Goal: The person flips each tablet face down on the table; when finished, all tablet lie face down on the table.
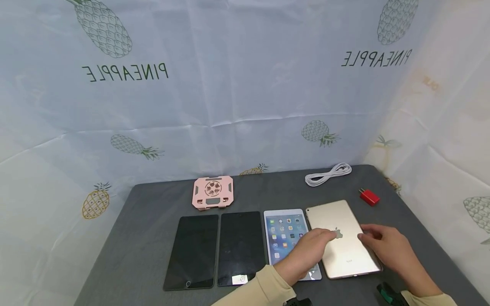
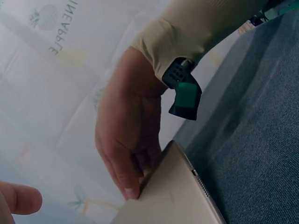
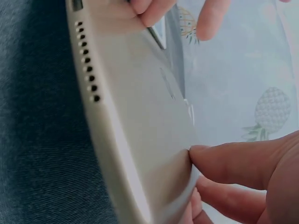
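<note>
A gold tablet lies back up at the right of a row on the dark table, its apple logo showing. My right hand pinches its right edge between thumb and fingers; the right wrist view shows the thumb on the back. My left hand reaches over a white tablet with a lit screen of app icons. Its thumb extends above the gold back, and in the right wrist view its fingers are at the tablet's far side. The head view hides most of its fingers.
Two black tablets, one in the middle and one at the left, lie screens up. Behind them is a pink case-like plate with cutouts. A coiled white cable and a red plug charger lie at the back right.
</note>
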{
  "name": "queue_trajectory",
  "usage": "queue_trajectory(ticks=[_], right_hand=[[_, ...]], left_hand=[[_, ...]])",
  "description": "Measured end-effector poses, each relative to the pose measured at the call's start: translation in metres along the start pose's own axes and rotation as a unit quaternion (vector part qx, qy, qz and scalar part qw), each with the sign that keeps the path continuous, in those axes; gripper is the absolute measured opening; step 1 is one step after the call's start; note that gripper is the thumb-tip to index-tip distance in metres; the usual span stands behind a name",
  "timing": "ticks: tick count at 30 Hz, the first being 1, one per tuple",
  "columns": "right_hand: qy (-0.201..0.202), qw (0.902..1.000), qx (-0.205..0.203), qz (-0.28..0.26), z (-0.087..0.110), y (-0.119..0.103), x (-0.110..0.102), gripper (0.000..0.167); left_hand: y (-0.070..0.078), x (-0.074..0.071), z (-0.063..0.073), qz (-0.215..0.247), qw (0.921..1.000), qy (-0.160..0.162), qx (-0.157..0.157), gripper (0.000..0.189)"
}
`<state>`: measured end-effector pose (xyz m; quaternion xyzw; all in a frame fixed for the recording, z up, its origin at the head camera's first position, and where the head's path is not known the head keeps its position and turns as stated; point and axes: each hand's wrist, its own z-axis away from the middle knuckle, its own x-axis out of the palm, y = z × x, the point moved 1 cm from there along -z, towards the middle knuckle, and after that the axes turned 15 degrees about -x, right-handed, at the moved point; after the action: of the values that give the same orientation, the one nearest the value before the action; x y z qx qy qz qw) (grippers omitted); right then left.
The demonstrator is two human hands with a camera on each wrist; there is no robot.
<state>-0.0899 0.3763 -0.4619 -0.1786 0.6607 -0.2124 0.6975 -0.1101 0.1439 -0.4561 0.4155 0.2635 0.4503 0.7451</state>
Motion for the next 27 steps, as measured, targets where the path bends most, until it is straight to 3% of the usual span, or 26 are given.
queue_trajectory(ticks=[6, 13, 21, 27], right_hand=[[-0.012, 0.9993, 0.034, -0.009, -0.001, 0.002, 0.006, 0.052], [-0.060, 0.9958, 0.069, -0.004, -0.004, 0.007, 0.011, 0.069], [-0.061, 0.9971, 0.045, 0.002, -0.012, 0.006, 0.013, 0.073], [-0.049, 0.9984, 0.028, 0.005, -0.014, 0.002, 0.017, 0.069]], left_hand=[[-0.001, -0.001, -0.001, -0.001, 1.0000, -0.008, 0.002, 0.034], [-0.002, -0.002, -0.002, -0.007, 0.9999, -0.010, 0.006, 0.032], [-0.001, -0.002, 0.000, 0.004, 0.9999, -0.015, 0.003, 0.032], [-0.003, 0.003, 0.005, -0.027, 0.9991, 0.032, -0.005, 0.037]])
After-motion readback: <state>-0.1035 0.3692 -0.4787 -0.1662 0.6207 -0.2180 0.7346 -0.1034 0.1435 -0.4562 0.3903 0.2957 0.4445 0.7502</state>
